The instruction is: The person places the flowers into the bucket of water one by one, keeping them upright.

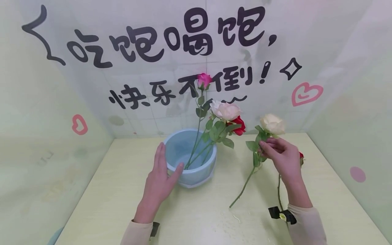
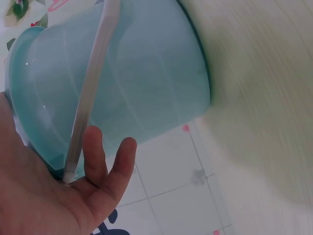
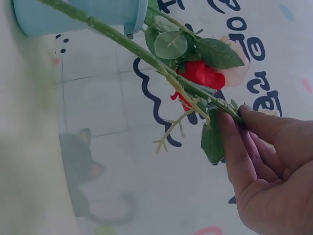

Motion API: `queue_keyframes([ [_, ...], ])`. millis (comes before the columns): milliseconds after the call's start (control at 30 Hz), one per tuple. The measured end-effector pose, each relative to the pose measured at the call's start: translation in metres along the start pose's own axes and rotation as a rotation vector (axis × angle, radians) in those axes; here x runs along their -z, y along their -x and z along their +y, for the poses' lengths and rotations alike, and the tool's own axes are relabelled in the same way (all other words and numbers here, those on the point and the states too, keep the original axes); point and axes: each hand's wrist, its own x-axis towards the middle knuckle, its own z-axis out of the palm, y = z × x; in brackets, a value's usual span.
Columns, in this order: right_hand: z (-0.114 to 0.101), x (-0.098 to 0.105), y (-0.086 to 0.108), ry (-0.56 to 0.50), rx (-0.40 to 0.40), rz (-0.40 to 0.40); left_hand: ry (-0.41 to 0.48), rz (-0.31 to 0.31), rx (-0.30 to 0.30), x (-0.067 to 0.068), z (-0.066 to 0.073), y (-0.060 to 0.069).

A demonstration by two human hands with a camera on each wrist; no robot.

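A light blue bucket stands on the table, holding a pink rose, a pale pink rose and a red rose. My left hand holds the bucket's left rim, the thumb over the near edge; the left wrist view shows this hand by the white handle. In my right hand a cream rose is pinched by its stem below the bloom, stem end slanting down to the left. The right wrist view shows thumb and fingers on the green stem.
Another red rose lies on the table at the right, its stem running under the right forearm. Small yellowish scraps are on the table near the front. A wall with black lettering rises behind.
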Motion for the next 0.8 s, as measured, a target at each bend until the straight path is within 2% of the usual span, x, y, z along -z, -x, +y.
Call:
queue_keyframes([
  [300,-0.031,-0.012,0.005,-0.125,0.063,0.007,-0.003,0.002,0.004,0.001,0.001,-0.002],
  [633,-0.079,-0.029,0.011,-0.313,0.223,0.079,0.0,0.001,0.009,0.001,0.001,-0.002],
  [800,-0.094,-0.037,0.01,-0.408,0.249,0.104,0.019,-0.012,0.025,-0.001,0.0,0.0],
])
